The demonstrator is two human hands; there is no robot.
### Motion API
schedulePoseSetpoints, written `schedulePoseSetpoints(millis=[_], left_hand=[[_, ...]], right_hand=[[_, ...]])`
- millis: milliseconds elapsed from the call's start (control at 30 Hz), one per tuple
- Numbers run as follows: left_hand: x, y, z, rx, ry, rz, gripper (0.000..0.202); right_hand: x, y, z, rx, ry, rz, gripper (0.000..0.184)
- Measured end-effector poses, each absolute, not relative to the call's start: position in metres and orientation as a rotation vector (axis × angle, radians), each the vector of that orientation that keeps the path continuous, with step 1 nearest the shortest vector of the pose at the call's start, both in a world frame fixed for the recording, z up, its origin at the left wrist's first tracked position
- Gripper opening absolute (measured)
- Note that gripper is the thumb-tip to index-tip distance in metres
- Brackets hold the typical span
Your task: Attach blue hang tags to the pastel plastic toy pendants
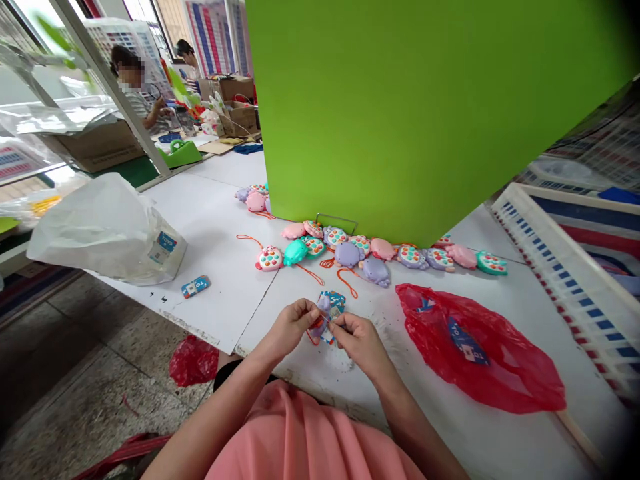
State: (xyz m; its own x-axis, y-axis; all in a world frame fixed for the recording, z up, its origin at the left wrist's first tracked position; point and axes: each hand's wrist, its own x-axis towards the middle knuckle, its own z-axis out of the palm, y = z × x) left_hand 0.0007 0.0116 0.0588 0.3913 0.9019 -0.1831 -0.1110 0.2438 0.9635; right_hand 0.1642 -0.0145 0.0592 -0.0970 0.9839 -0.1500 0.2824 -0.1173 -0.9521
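Both hands at bench edge, lower centre of frame, fingertips nearly meeting. Left hand (295, 325): thumb and finger pinched together on a thin strand, no gap visible. Right hand (361, 341): same, pinched on the strand just to the right, other fingers curled in. Strand too small to make out well.

Small purple toy (324, 305) between and just beyond the fingertips, partly hidden by the left hand; can't tell if the fingers touch it. Blue printed card (339, 303) right behind and under it, with a bit of red cord near the left fingertips.

Row of toys (349, 255) across the middle of the frame on the white bench (210, 220): pink, purple and teal, some showing coloured dots, several with orange-red loops trailing. Green panel (375, 120) stands behind them, filling upper centre to upper right.

Right of the hands, red plastic bag (520, 373) lying flat, printed card (467, 343) inside. White crate (565, 293) at right edge. Left side: white plastic bag (90, 220) upright, another small card (195, 286) lying near it. Second red bag (194, 361) below the bench edge, lower left. Upper left: two co-workers, one in a striped top (140, 103), seated at another bench.
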Motion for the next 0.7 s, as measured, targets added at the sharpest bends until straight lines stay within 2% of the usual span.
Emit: schedulePoseSetpoints(millis=[167,300,500,700], left_hand=[[0.005,0.007,0.058,1.321,0.985,0.845,0.027],[0.003,0.004,0.067,1.745,1.145,0.955,0.017],[-0.001,0.006,0.079,2.149,0.967,1.006,0.028],[-0.002,0.004,0.082,2.289,0.986,0.932,0.029]], right_hand=[[0.16,-0.015,0.059,-1.454,-1.366,1.335,0.023],[0.159,-0.014,0.054,-1.344,-1.321,1.401,0.024],[0.157,-0.015,0.054,-1.269,-1.102,1.516,0.033],[0.156,-0.015,0.057,-1.17,-1.033,1.597,0.025]])
